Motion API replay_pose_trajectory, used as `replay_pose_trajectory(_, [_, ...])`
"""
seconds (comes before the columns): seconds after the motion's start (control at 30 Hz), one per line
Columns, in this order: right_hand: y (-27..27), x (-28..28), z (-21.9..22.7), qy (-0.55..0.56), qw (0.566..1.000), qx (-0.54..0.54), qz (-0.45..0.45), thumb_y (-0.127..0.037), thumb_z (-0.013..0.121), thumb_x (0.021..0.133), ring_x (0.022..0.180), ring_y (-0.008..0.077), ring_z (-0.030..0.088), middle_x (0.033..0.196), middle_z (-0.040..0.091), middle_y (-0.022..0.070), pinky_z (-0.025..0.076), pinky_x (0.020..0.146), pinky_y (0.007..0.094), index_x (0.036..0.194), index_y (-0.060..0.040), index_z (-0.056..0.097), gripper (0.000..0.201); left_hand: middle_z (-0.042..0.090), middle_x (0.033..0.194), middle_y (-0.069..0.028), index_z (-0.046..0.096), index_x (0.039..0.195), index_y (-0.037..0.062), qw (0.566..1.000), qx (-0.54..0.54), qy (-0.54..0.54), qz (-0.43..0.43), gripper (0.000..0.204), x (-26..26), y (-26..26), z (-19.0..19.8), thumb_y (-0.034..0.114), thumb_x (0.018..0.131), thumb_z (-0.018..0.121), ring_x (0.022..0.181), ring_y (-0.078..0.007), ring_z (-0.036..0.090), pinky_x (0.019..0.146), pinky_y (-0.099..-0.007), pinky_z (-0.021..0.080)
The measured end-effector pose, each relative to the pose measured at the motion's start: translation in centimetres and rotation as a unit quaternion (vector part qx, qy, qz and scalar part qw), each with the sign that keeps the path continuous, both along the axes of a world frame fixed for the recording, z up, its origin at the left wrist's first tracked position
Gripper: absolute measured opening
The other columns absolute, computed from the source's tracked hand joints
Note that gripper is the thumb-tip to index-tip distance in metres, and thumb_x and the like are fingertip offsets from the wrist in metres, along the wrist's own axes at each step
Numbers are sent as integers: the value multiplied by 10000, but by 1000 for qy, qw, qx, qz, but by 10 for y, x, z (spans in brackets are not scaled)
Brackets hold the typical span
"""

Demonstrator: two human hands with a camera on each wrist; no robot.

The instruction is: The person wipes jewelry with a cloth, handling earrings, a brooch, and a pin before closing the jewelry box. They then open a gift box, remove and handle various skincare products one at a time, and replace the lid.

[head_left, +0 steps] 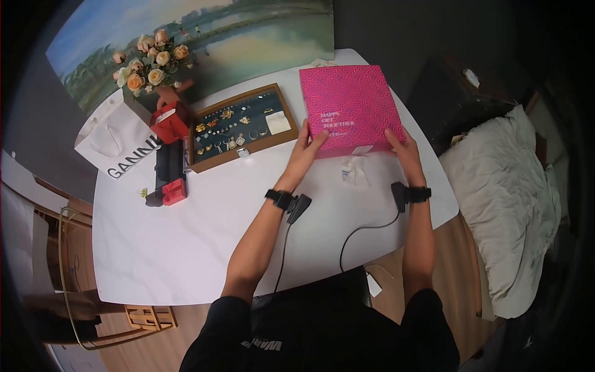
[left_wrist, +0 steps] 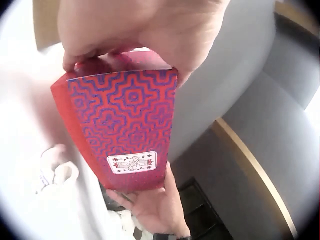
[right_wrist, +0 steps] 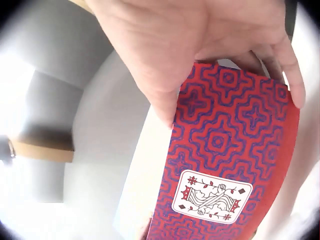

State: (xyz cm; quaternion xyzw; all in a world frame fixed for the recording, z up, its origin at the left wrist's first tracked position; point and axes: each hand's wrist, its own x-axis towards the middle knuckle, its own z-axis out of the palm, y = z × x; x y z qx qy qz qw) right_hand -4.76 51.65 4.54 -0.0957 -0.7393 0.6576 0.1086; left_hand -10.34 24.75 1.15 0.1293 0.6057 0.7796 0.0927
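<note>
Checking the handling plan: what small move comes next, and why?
Probably a slight, even lift of the pink box. The left hand and right hand grip opposite sides near its front corners, and a crumpled white item lies just in front, so up seems better than sliding forward.

Background stuff, on and around the counter (head_left: 204,260)

Wood-framed jewelry case (head_left: 273,144); to its left, white "GANNI" bag (head_left: 114,133), red box (head_left: 170,121) and smaller red box (head_left: 175,192); peach and cream roses (head_left: 149,65) near the bag, landscape painting (head_left: 266,37) at the back, rumpled pale duvet (head_left: 505,204) off right
</note>
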Motion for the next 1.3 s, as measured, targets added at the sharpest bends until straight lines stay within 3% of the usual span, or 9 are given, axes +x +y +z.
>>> replay_pose_trajectory(0.07, [-20, 16, 10, 23, 1000, 14, 12, -323, 725, 931, 1068, 142, 636, 1200, 684, 64, 514, 876, 295, 1397, -25, 557, 578, 497, 1482, -111, 325, 1554, 24, 998, -39, 22, 33, 742, 22, -30, 17, 376, 984, 643, 1351, -175, 456, 1156, -310, 287])
replay_pose_trajectory(0.23, [-92, 73, 27, 27, 993, 34, 114, -288, 713, 941, 1110, 165, 623, 1247, 665, 110, 471, 966, 295, 1422, 21, 506, 608, 533, 1445, -105, 368, 1533, 17, 994, -78, -16, 79, 683, 107, -110, 54, 340, 991, 628, 1332, -174, 475, 1142, -309, 312])
replay_pose_trajectory(0.6, [-175, 120, -43, -24, 973, -6, 227, -282, 680, 954, 1187, 182, 588, 1278, 655, 134, 421, 1044, 315, 1415, 25, 504, 581, 586, 1373, -96, 388, 1520, -1, 971, -97, -127, 175, 638, 204, -195, 8, 283, 996, 615, 1255, -174, 540, 1111, -301, 355])
replay_pose_trajectory(0.77, [-179, 123, -68, 16, 968, 24, 250, -291, 666, 971, 1217, 188, 568, 1321, 625, 126, 430, 1040, 326, 1452, 17, 464, 606, 582, 1378, -87, 426, 1493, -9, 967, -77, -111, 215, 608, 212, -206, -27, 315, 1006, 590, 1276, -172, 523, 1111, -300, 355])
replay_pose_trajectory(0.9, [-181, 124, -73, 37, 968, 15, 246, -309, 653, 984, 1203, 193, 573, 1341, 602, 112, 458, 1011, 332, 1480, 6, 429, 629, 582, 1375, -85, 456, 1474, 0, 969, -41, -106, 220, 611, 217, -212, -25, 375, 1009, 586, 1273, -168, 519, 1108, -309, 360])
replay_pose_trajectory(1.0, [-165, 108, -86, 28, 955, 2, 297, -350, 613, 1007, 1161, 183, 588, 1335, 593, 105, 486, 973, 328, 1476, 2, 433, 613, 589, 1359, -106, 470, 1458, 5, 966, -108, -129, 198, 627, 219, -225, -9, 430, 1010, 577, 1265, -185, 530, 1094, -340, 386])
replay_pose_trajectory(1.07, [-157, 105, -73, -55, 959, -85, 264, -388, 570, 1028, 1129, 162, 595, 1307, 601, 107, 500, 950, 327, 1446, 1, 469, 580, 601, 1338, -133, 475, 1444, 4, 963, -106, -96, 227, 645, 210, -241, -15, 484, 1018, 540, 1262, -211, 544, 1067, -370, 420])
replay_pose_trajectory(1.2, [-148, 75, -83, -59, 943, -184, 270, -371, 538, 1044, 1161, 183, 595, 1288, 614, 108, 495, 966, 343, 1406, -23, 513, 502, 567, 1385, -163, 481, 1416, 0, 970, -75, -80, 219, 642, 179, -265, -18, 516, 1036, 452, 1259, -250, 550, 1062, -410, 424])
replay_pose_trajectory(1.3, [-163, 49, -84, -63, 918, -264, 289, -339, 539, 1046, 1181, 198, 590, 1314, 608, 104, 473, 1004, 353, 1372, -25, 537, 452, 594, 1337, -156, 507, 1380, -3, 971, 7, -111, 213, 598, 135, -271, -29, 481, 1029, 494, 1234, -244, 556, 1065, -407, 412])
